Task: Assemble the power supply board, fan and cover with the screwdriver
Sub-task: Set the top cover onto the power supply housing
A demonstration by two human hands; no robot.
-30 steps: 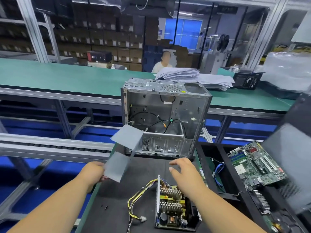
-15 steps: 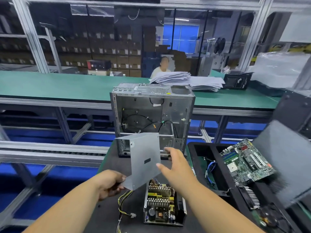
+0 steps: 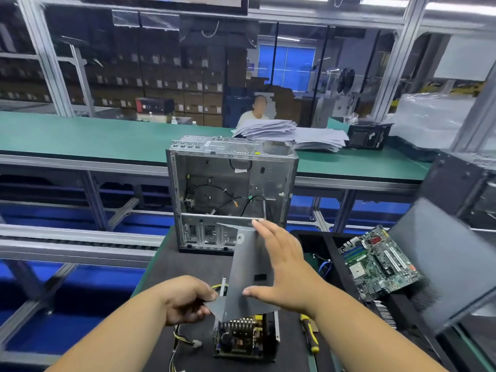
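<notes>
Left hand (image 3: 185,300) pinching grey cover (image 3: 243,272), right hand (image 3: 281,267) spread, black mat (image 3: 185,267), warehouse shelving

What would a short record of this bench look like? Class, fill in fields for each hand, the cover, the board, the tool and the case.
left hand: pinches the cover's lower corner
right hand: open, fingers straight against the cover
cover: grey sheet metal, held tilted above the board
board: on the dark mat, uncovered, wires trailing left
screwdriver: yellow handle, lying right of the board
case: open, standing behind
</notes>
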